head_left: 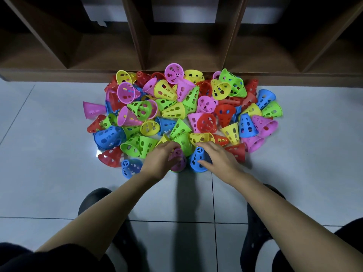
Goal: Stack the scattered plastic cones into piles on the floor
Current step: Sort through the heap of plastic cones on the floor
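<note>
1. Nearest, on the grey tiled floor (59, 154), stand a left shoe (92, 201) and a right shoe (255, 232), both black, with dark trouser knees in the near corners of the view.
2. Two bare forearms reach forward over the floor to the near edge of a heap of cones (176, 107).
3. The left hand (159, 160) has its grip curled round a pink cone (177, 160). This cone stands upright with its narrow end up. A green rim (174, 171) shows under its base, so it seems to sit on a green cone.
4. The right hand (220, 158) has its grip wrapped on a blue cone (198, 160), thumb on the near side and fingers curled over the far side. This cone stands upright on the floor just right of the pink cone. Whether the two touch cannot be told.
5. Left of the left hand a fallen blue cone (131, 167) lies on its side, with a red cone (110, 158) just beyond it.
6. The heap is a jumble of perforated pink, yellow, green, red and blue cones, most on their sides. It spreads across the middle of the floor to its far edge.
7. Along that far edge stands a brown wooden shelf unit (176, 46) with dark compartments.
</note>
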